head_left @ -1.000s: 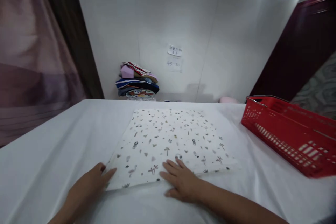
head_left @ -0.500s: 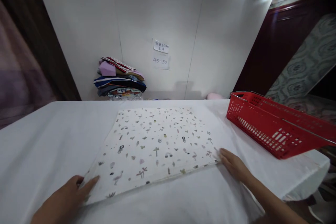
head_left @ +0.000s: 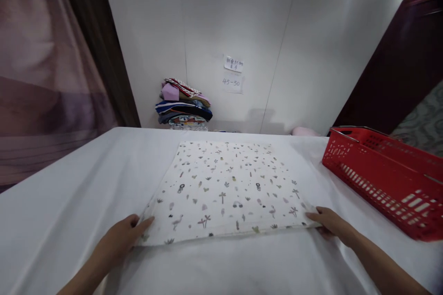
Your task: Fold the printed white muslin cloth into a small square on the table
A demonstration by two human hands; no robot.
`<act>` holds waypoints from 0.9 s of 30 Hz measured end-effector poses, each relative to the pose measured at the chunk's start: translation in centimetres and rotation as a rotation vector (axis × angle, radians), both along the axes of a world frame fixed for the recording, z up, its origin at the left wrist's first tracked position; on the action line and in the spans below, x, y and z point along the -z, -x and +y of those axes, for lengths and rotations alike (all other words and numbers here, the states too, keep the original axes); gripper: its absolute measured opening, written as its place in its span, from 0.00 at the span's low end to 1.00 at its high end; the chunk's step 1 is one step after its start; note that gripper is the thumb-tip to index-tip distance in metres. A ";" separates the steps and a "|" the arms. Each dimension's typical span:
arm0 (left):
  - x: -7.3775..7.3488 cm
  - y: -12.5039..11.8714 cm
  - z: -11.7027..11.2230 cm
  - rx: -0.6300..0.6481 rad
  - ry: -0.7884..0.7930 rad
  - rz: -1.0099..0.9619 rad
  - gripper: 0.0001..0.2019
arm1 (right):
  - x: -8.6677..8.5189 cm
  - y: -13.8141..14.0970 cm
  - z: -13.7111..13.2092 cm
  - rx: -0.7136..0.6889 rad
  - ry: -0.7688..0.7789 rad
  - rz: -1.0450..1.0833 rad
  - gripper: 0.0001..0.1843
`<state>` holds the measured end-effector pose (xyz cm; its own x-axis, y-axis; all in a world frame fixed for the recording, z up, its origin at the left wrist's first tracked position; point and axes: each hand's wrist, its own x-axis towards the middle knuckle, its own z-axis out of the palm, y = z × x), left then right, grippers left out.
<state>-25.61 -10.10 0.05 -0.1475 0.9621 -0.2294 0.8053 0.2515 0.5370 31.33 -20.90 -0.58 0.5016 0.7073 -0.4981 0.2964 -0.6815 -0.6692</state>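
A white folded cloth (head_left: 226, 189) printed with small plants and flamingos lies flat on the white-covered table (head_left: 79, 193). My left hand (head_left: 119, 242) rests at the cloth's near left corner, fingers closed on the edge. My right hand (head_left: 330, 223) is at the near right corner, fingertips pinching that corner. Both hands lie low on the table.
A red plastic basket (head_left: 384, 177) stands on the table's right side. A stack of folded clothes (head_left: 183, 108) sits against the white wall behind the table, under two paper notes (head_left: 232, 73). A pinkish curtain (head_left: 41, 78) hangs at the left.
My right hand slid from the middle of the cloth's near edge to its right corner. My left hand stayed at the left corner. The view swung right, then back.
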 end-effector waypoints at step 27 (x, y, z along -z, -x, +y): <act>-3.3 -2.3 -1.0 -0.299 0.038 -0.532 0.31 | -1.0 20.8 3.7 -1.008 -0.569 -0.350 0.26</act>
<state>-23.34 -11.14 3.40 -0.2659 0.8863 -0.3791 0.3206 0.4522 0.8323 10.53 -17.20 0.43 -0.3555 0.9325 0.0640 0.7503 0.3255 -0.5754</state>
